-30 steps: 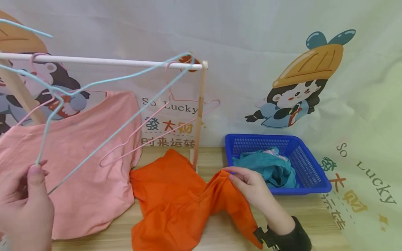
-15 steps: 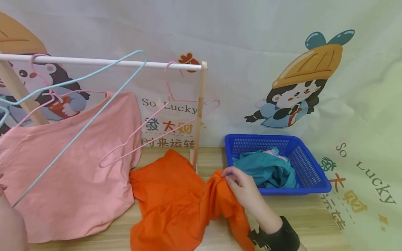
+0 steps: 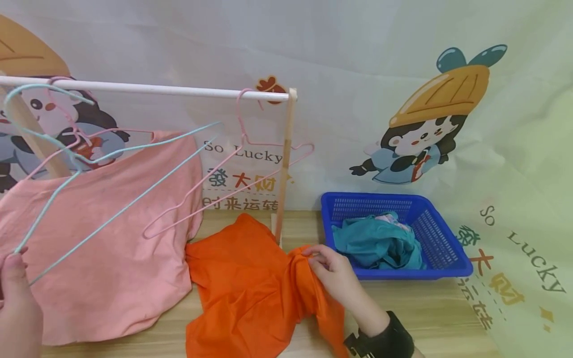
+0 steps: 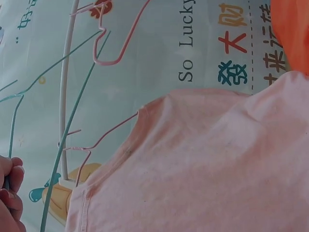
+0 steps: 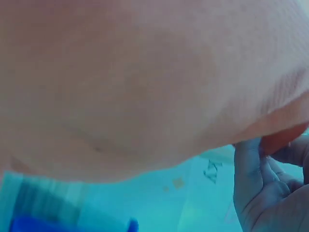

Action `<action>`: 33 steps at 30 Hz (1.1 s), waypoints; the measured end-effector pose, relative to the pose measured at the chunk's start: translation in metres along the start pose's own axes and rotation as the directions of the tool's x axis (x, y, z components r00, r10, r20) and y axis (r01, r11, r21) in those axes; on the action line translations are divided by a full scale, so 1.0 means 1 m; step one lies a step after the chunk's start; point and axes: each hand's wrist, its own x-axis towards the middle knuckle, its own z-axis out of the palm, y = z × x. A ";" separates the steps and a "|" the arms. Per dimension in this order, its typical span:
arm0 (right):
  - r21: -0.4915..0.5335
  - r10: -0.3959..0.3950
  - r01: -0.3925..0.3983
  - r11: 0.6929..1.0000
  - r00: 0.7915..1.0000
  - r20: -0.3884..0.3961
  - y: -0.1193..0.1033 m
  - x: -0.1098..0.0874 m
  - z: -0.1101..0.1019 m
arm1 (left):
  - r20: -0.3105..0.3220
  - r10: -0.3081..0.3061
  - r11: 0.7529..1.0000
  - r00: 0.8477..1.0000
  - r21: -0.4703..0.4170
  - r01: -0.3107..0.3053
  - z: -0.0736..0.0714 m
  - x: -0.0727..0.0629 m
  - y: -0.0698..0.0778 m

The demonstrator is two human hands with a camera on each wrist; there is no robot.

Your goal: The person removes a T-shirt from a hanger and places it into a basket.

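Two hands: both hold something, the left hand (image 3: pixel 20 308) a blue hanger (image 3: pixel 77 160), the right hand (image 3: pixel 335 276) an orange garment (image 3: pixel 250 288).
Left grip: thumb and curled fingers pinch one shoulder of the hanger near its lower corner, with little gap; the left wrist view shows the same.
Blue hanger: held tilted in the air, before the pink shirt (image 3: pixel 116 238). One second ago its far corner reached up to the rod, near the post; now this corner is lower, below the rod, and the whole hook shows at left.
Right grip: thumb and fingertips come together on a gathered fold of the orange cloth. This hand has shifted to the left since one second ago, and the fold is more bunched.
Orange garment: on the tabletop (image 3: pixel 447 318), spread from the foot of the post towards the near side; its right part is lifted a little.
Rack: white rod (image 3: pixel 156 89) and wooden post (image 3: pixel 284 164); the shirt hangs there on one pink hanger, and another pink hanger (image 3: pixel 243 139) is bare.
Blue basket (image 3: pixel 403 273): by the tabletop's back edge, right of the post, teal cloth (image 3: pixel 376 243) inside; unchanged.
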 end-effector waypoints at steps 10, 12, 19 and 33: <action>-0.174 -0.086 0.145 0.974 0.947 0.309 0.007 -0.001 0.053 | 0.104 0.002 0.979 0.995 0.203 -0.023 0.015 -0.007 0.064; -0.291 -0.060 0.180 0.940 0.923 0.379 0.009 -0.003 0.064 | 0.120 0.022 0.974 0.993 0.219 -0.048 0.019 -0.006 0.066; -0.483 -0.027 0.376 0.791 0.809 0.587 0.020 -0.002 0.111 | 0.106 0.226 0.946 0.968 0.214 -0.244 0.036 0.004 0.070; -0.588 -0.095 0.621 0.518 0.726 0.681 0.036 -0.001 0.148 | 0.154 0.320 0.900 0.935 0.260 -0.351 0.059 0.013 0.090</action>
